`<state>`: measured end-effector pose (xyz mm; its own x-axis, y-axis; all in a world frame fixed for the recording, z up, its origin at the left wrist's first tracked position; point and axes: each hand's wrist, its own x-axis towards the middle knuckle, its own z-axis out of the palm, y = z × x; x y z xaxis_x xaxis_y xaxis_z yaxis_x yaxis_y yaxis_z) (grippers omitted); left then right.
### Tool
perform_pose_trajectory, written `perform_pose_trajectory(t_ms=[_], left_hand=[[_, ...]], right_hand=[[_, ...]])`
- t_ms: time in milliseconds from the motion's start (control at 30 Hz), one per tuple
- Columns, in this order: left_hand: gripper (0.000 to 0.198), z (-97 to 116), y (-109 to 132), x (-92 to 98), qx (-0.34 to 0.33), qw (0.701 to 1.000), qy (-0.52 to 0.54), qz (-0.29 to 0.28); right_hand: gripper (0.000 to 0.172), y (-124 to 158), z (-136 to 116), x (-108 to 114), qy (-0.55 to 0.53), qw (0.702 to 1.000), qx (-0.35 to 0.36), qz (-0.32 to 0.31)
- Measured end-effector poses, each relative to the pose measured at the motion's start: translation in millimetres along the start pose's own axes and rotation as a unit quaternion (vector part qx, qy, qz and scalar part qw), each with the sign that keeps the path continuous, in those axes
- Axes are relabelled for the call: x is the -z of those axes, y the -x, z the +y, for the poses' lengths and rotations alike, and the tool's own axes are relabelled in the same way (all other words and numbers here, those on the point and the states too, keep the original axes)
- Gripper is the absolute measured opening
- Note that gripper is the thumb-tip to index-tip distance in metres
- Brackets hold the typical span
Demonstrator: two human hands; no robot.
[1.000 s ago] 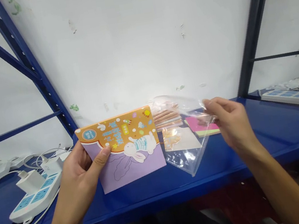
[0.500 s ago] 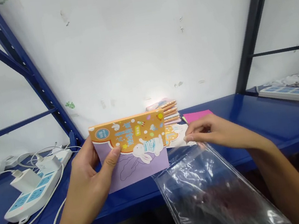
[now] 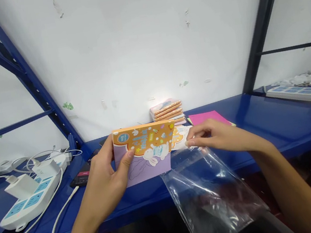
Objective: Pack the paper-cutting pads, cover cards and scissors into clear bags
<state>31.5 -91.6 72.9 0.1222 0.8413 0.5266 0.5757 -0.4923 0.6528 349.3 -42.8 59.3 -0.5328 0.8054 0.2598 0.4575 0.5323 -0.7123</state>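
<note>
My left hand (image 3: 106, 175) grips the left side of an orange and purple booklet (image 3: 145, 149) with a white rabbit on its cover, thumb on the front. My right hand (image 3: 211, 135) pinches the top edge of a clear plastic bag (image 3: 212, 194), which hangs over the front edge of the blue shelf. The booklet's lower right corner is close to the bag's upper left corner, outside the bag. Behind the hands, a white and orange printed sheet (image 3: 180, 136) lies partly covered by the booklet.
A stack of wrapped booklets (image 3: 168, 110) stands by the wall, with pink paper (image 3: 207, 117) to its right. At left are a power strip (image 3: 35, 194) with chargers and cables, and a dark phone (image 3: 81, 177). Another power strip (image 3: 302, 93) lies far right.
The booklet and my left hand have moved right, nearer the bag, and the booklet is turned more at an angle. The phone behind my left hand has come into view.
</note>
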Motion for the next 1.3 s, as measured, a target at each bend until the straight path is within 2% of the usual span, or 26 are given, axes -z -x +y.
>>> perform_pose_trajectory(t_ms=[167,333,600,800,933,1167,1300], left_hand=[[0.046,-10.5,-9.6,-12.5,0.008,0.999,0.008,-0.040],[0.055,-25.8,-14.5,-15.8,0.050,0.992,0.089,-0.080],[0.055,-25.4,-16.4,-12.1,0.144,0.944,0.246,-0.167],[0.051,-23.8,-15.4,-15.0,0.181,0.923,0.265,-0.212],[0.054,-19.5,-14.5,-17.5,0.211,0.911,0.275,-0.224],[0.049,-20.2,-15.2,-19.0,0.214,0.923,0.230,-0.221],[0.048,-23.9,-15.0,-20.4,0.209,0.931,0.200,-0.222]], right_hand=[[0.038,-8.8,12.5,-5.1,0.075,0.997,-0.001,0.019],[0.032,-13.4,21.0,-8.8,0.105,0.994,-0.004,0.021],[0.029,-16.1,17.0,-12.6,0.063,0.997,0.008,0.038],[0.017,-21.0,15.6,-19.9,-0.033,0.997,-0.037,0.054],[0.022,-23.3,12.8,-24.6,-0.083,0.994,-0.047,0.049],[0.024,-22.8,9.5,-25.7,-0.106,0.992,-0.039,0.061],[0.026,-20.5,5.1,-24.1,-0.109,0.993,-0.042,0.021]])
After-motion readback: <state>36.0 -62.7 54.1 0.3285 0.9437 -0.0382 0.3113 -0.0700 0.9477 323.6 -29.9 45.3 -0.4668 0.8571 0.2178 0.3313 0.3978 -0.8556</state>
